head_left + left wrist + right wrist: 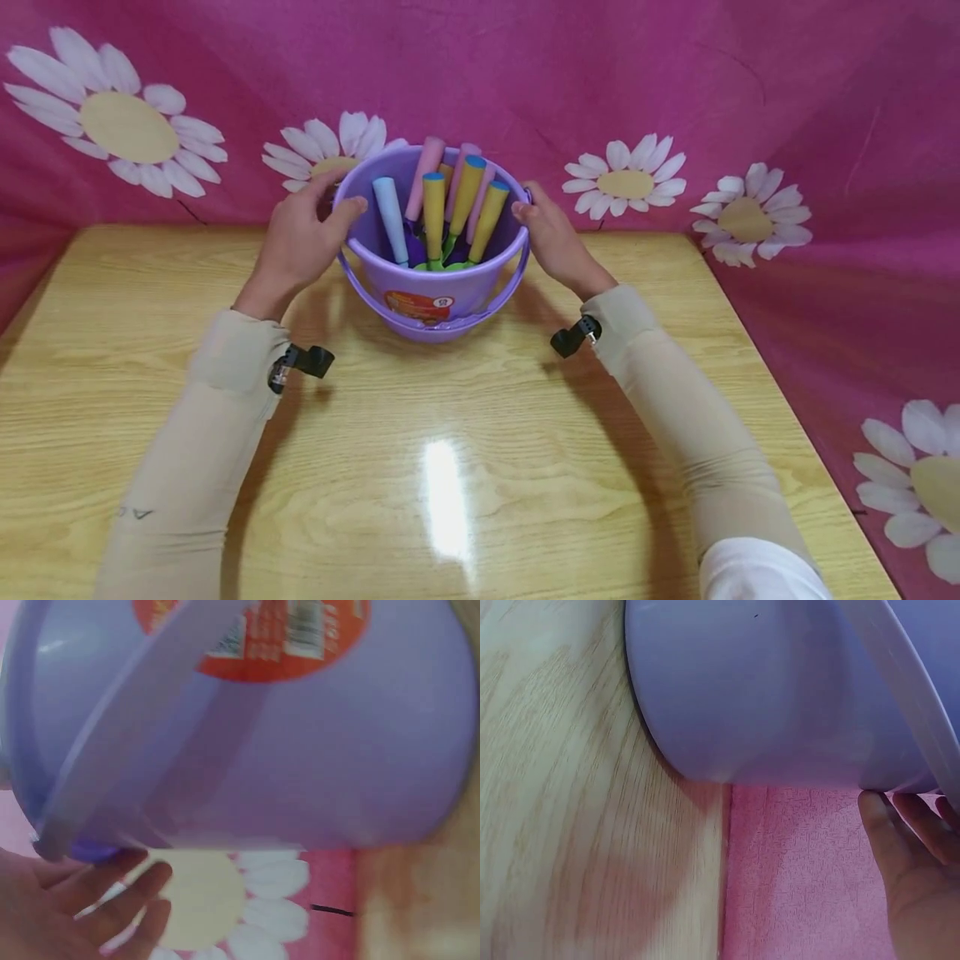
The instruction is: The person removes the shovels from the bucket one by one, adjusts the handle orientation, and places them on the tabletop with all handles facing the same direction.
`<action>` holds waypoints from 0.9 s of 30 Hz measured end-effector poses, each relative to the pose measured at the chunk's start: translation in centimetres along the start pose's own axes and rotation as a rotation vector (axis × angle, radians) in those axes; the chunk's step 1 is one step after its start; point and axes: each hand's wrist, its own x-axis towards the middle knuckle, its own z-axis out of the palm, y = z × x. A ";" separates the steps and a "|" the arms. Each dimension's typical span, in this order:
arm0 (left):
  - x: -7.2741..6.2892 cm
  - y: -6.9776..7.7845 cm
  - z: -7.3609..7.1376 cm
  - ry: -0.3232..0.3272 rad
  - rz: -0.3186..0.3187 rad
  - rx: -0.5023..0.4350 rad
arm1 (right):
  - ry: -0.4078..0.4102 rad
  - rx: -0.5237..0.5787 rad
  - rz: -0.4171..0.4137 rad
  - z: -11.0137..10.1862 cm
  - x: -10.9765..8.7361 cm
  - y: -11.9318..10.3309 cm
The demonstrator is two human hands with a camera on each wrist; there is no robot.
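Left hand (298, 240) and right hand (561, 243) gripped round purple plastic bucket (476, 289) — 1 per side; pale-blue, yellow and pink tapered handles (433, 215) stood inside.

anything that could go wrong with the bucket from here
Two possible risks. The left hand and right hand hold the purple bucket near its rim, on opposite sides, so lifting one side higher could tip it, and the yellow handles and others standing inside might slide. Also, the carrying handle hangs down across the front rather than being held, so it may swing or catch if the bucket is moved.
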 end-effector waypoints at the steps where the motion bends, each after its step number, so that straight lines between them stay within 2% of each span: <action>1: -0.1 0.3 0.0 0.002 -0.011 0.024 | -0.001 0.004 -0.001 0.0 0.0 0.0; 6: -0.7 1.0 -0.2 -0.022 -0.067 0.086 | -0.007 0.015 0.002 0.4 0.2 -0.2; 12: -0.9 0.5 -0.6 -0.040 -0.117 0.068 | -0.016 0.014 -0.017 0.5 0.3 -0.5; 15: -0.9 0.3 -0.7 -0.033 -0.138 0.098 | -0.017 0.010 -0.018 0.4 0.2 -0.5; 17: -0.8 0.2 -0.6 -0.021 -0.113 0.134 | -0.013 0.011 -0.017 0.4 0.2 -0.5; 21: -0.2 0.2 -0.6 -0.006 0.013 0.259 | 0.005 0.016 -0.020 0.2 0.0 -0.4; 23: 0.1 0.4 -0.7 -0.015 0.054 0.335 | 0.011 0.018 -0.023 0.2 0.0 -0.2; 27: 0.2 0.8 -0.9 -0.053 0.044 0.461 | 0.012 0.014 -0.024 0.1 -0.1 -0.2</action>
